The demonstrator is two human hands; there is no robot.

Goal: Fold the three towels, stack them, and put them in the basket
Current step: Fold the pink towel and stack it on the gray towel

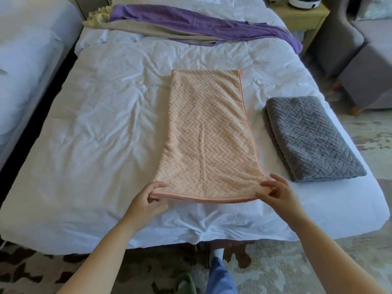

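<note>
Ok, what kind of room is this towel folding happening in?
Probably a bedroom: the peach towel lies on a bed with white bedding, a second bed stands to its left, and a nightstand sits at the far right.

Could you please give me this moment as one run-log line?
step: folding peach towel | left hand: pinches near-left corner | right hand: pinches near-right corner | grey towel: folded, aside on bed

"Where do your arms sit?"

"Both reach forward, forearms bare, angling in toward each other."

"And your left hand point(148, 197)?"

"Fingers curled, pinching the near left corner of the peach towel point(207, 134)."

"Your right hand point(275, 192)?"

"It pinches the near right corner (which digit lies on top is hard to tell). Your two hands are level and well apart."
</note>
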